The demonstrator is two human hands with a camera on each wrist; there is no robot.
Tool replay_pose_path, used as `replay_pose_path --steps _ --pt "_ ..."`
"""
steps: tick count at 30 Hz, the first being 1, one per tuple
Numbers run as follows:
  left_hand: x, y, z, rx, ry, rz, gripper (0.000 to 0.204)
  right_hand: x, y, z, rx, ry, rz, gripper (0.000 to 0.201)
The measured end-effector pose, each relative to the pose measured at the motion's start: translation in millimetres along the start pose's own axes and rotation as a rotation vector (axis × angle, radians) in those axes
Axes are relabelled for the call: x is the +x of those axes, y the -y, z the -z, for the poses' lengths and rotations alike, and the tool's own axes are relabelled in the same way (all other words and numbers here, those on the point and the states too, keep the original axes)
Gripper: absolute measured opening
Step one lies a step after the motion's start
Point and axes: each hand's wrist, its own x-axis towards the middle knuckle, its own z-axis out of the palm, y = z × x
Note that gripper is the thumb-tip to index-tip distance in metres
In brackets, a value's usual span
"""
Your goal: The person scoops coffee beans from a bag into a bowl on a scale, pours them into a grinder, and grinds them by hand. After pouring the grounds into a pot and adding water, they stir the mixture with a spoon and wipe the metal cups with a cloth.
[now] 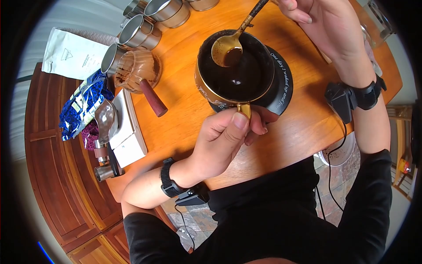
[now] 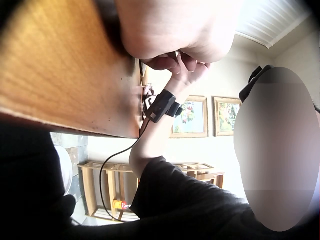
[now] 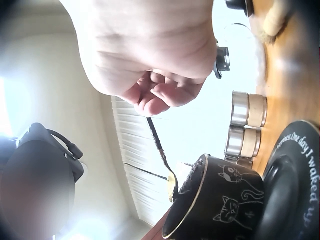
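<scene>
My left hand (image 1: 222,143) grips the gold handle (image 1: 244,109) of a black mug (image 3: 232,192) with white cat drawings and a gold rim. Dark liquid (image 1: 250,81) shows inside the mug. In my right hand (image 1: 332,33), up and to the right, the fingers pinch the dark handle of a spoon (image 1: 220,47). Its gold bowl hangs over the mug's far side, with a little dark liquid in it. Partly behind the mug is a black saucer (image 1: 285,81) with white lettering. The left wrist view hides the mug behind my left hand.
A glass dripper (image 1: 136,70) with a red-brown wooden handle (image 1: 154,99) stands left of the mug. Several metal cups (image 1: 140,33) line the far edge. Bags (image 1: 74,53), a white box (image 1: 132,141) and a clear scoop (image 1: 105,119) lie at the left edge.
</scene>
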Motion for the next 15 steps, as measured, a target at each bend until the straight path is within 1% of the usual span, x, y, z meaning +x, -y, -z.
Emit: replay_pose_path --steps 4,6,10,13,15 --pt "0 0 0 -0.004 -0.004 0.008 0.037 1 -2 1 0.054 0.0 0.029 0.023" --pt "0 1 1 -0.002 -0.005 0.009 0.037 1 -1 1 0.021 0.01 0.034 0.024" --pt "-1 1 1 0.0 -0.003 0.012 0.036 -2 7 -5 -0.151 0.122 0.025 0.024" --pt "-1 1 2 0.005 -0.002 0.012 0.036 -2 -1 -6 -0.273 0.179 0.122 0.021" --pt "-1 1 2 0.023 -0.006 0.016 0.036 -2 -3 -8 -0.448 0.181 0.218 0.02"
